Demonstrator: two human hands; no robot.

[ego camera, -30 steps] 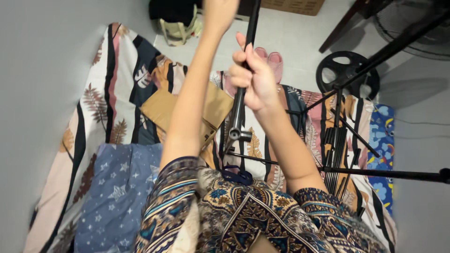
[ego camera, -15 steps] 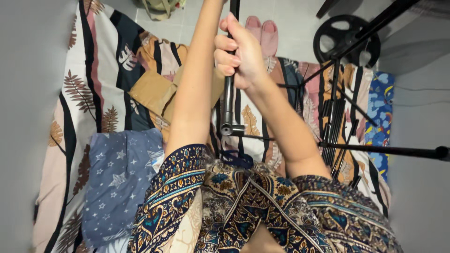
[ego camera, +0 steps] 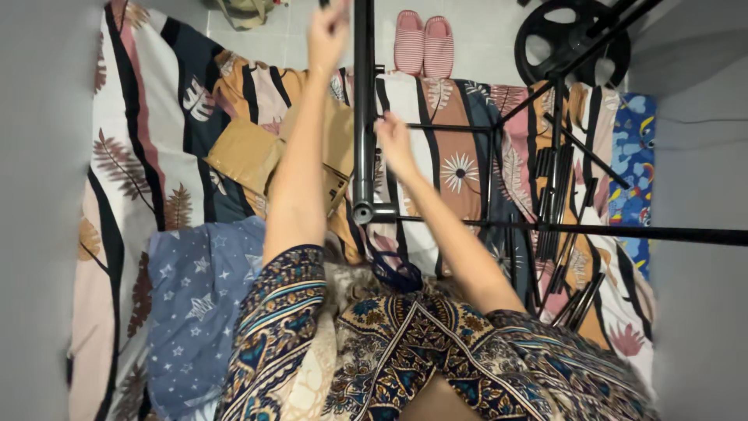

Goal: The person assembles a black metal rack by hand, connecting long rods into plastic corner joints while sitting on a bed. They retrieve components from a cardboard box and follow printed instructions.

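A black metal pole (ego camera: 363, 109) stands upright in front of me, and its lower end carries a socket joint (ego camera: 365, 212) with a thin black rod (ego camera: 623, 232) running off to the right. My left hand (ego camera: 327, 35) is raised at the top edge with its fingers curled against the pole's left side. My right hand (ego camera: 393, 140) sits lower, just right of the pole, with its fingers loose and nothing clearly gripped. Both my forearms rise from patterned sleeves at the bottom.
A leaf-patterned sheet (ego camera: 156, 117) covers the floor between grey walls. On it lie a flattened cardboard box (ego camera: 249, 156), a blue star-print pillow (ego camera: 195, 304) and a bundle of black rods (ego camera: 553, 203). Pink slippers (ego camera: 425, 43) and a black round base (ego camera: 573, 39) lie beyond.
My right hand has let go of the pole and dropped lower beside it. The pole now stands more upright, and the view has shifted toward the far floor.
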